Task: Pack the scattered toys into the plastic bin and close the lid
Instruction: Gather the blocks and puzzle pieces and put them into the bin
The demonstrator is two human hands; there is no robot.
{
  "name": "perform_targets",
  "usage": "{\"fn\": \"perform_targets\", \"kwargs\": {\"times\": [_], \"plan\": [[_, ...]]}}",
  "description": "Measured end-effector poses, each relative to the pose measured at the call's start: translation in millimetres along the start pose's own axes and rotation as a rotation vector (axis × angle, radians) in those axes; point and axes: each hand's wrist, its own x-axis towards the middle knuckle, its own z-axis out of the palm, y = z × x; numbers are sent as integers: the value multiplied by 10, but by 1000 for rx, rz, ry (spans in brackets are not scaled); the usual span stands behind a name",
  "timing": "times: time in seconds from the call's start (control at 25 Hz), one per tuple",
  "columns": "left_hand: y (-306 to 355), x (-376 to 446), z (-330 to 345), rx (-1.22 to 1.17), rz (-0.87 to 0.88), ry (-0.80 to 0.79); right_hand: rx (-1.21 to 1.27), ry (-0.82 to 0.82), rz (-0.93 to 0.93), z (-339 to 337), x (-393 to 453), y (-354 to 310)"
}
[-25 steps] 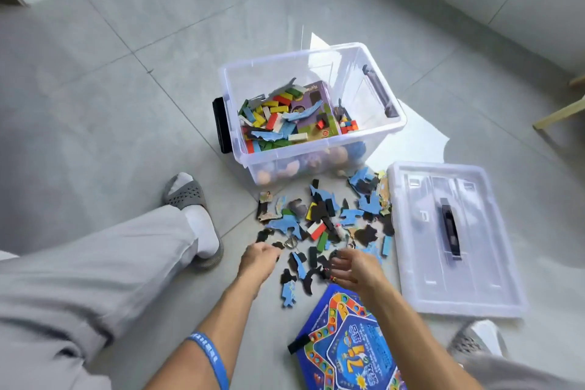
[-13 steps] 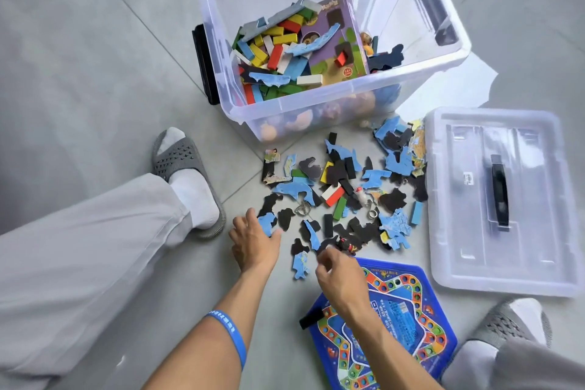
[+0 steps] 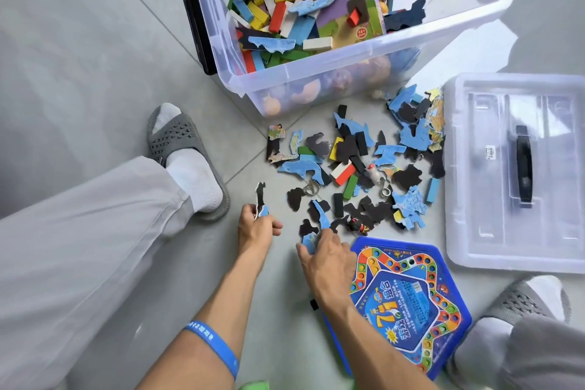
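The clear plastic bin (image 3: 319,71) stands open on the floor, partly filled with coloured blocks, puzzle pieces and a purple box. Its lid (image 3: 512,174) lies flat to the right. Scattered puzzle pieces and blocks (image 3: 357,168) lie between bin and lid. My left hand (image 3: 254,225) grips a black and blue puzzle piece (image 3: 261,199), lifted off the floor at the pile's near left. My right hand (image 3: 326,253) presses down on blue puzzle pieces (image 3: 311,239) at the pile's near edge, fingers curled around them. A blue hexagonal game board (image 3: 408,304) lies under my right wrist.
My left leg in grey trousers and a grey slipper (image 3: 186,161) lie left of the pile. My right foot in a slipper (image 3: 525,301) sits at the lower right, beside the lid. Grey floor tiles surround everything.
The view has dropped closer to the pile. My left hand has picked a black and blue piece off the floor. My right hand has shifted left onto the blue pieces.
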Motion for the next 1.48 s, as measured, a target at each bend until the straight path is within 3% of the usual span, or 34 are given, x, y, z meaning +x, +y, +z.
{"fn": "perform_targets", "kwargs": {"times": [0.2,0.36,0.56,0.68,0.84,0.96,1.24,1.48], "plan": [[36,-90,-143,-129,-32,-142,10,-34,5,46,91,-110],[129,-62,-106,-146,-21,-91,126,-27,-18,-1,100,-90],[107,-26,-80,95,90,25,304,-109,-86,-29,125,-91],[135,-28,100,394,327,34,424,-81,-67,-129,182,59],[164,-26,392,658,520,62,369,50,-40,-264,345,231],[142,47,389,682,478,73,266,57,-134,-263,414,150],[229,76,343,524,308,-56,132,15,-77,-261,456,-33],[152,-156,267,-186,-90,-178,-15,42,-114,-218,341,-20]]}}
